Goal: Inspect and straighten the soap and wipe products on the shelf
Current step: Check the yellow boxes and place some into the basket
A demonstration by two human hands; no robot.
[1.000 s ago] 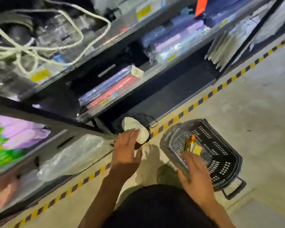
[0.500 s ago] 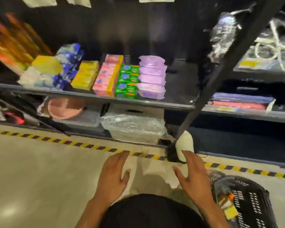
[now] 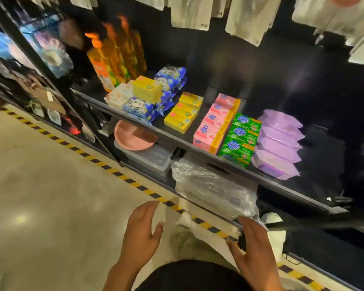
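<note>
On the dark shelf [image 3: 177,141] stand rows of soap and wipes: yellow soap boxes [image 3: 183,114], pink soap boxes [image 3: 214,122], green soap boxes [image 3: 241,141], purple wipe packs [image 3: 278,143], blue wipe packs [image 3: 166,91] and a white pack [image 3: 119,96]. One yellow box [image 3: 146,89] lies on top of the blue and white packs. My left hand [image 3: 140,236] and my right hand [image 3: 252,246] hover open and empty above the floor, well below and in front of the shelf.
Orange bottles [image 3: 116,55] stand at the shelf's back left. Below are a pink dish [image 3: 132,137] on a clear box [image 3: 149,158] and a plastic-wrapped bundle [image 3: 212,185]. A yellow-black stripe [image 3: 105,166] runs along the floor. Bagged goods hang overhead.
The view has swung left, from the basket and lower right shelves to the soap shelf. My right hand has drawn away from the basket; both hands now hover empty.
</note>
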